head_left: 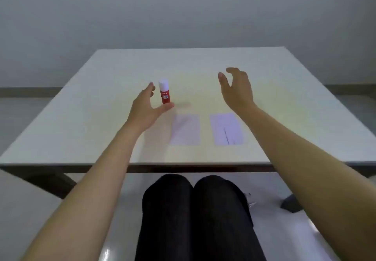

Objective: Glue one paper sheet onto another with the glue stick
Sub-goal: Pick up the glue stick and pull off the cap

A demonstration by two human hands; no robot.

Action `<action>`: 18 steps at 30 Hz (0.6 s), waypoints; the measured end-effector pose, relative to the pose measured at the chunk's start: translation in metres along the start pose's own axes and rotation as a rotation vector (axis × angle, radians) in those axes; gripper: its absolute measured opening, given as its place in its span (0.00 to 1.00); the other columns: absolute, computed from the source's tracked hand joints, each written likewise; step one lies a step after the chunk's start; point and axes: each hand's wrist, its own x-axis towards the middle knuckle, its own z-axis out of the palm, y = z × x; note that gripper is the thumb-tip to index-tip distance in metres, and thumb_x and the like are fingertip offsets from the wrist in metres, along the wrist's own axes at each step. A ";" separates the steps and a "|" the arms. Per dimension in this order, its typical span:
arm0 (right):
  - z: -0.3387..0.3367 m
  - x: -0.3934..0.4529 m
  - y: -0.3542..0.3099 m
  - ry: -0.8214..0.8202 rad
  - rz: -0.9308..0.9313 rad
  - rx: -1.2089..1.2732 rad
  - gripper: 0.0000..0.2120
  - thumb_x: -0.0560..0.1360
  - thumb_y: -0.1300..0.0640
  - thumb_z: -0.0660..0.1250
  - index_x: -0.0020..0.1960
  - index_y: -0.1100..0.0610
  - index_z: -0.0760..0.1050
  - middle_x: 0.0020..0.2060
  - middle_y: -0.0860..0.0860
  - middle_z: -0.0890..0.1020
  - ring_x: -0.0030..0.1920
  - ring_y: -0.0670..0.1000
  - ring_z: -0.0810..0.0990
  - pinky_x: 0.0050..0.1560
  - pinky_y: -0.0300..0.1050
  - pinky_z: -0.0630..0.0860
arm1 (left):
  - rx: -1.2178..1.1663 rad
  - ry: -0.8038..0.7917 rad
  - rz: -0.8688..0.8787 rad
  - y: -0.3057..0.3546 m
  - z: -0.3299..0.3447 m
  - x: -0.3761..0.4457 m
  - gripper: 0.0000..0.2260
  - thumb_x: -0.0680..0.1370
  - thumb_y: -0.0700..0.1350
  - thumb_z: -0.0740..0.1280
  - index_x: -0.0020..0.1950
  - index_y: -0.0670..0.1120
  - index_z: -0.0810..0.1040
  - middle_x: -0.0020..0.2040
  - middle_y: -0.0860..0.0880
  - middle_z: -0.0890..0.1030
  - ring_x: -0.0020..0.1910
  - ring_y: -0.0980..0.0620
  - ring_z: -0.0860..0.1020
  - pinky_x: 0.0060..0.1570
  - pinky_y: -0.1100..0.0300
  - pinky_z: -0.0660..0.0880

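Left hand point(145, 109) fingers point(151, 87) grip the upright glue stick point(164, 93); nearer, two paper sheets point(185, 129) lie unobstructed; right hand point(237, 90) spread, empty.

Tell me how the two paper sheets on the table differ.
The left sheet looks blank, while the right sheet has a dark line running down its lower half. The left sheet lies nearer the glue stick and the left hand; the right sheet lies below the open right hand. Both are pale, similar in size, flat on the table, side by side and apart.
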 end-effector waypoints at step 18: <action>0.031 -0.048 0.003 0.000 0.017 0.194 0.21 0.78 0.48 0.61 0.68 0.54 0.68 0.63 0.54 0.73 0.55 0.53 0.77 0.55 0.43 0.70 | -0.172 0.177 0.057 0.019 0.041 -0.012 0.04 0.73 0.43 0.70 0.48 0.48 0.80 0.42 0.53 0.81 0.42 0.56 0.79 0.41 0.69 0.72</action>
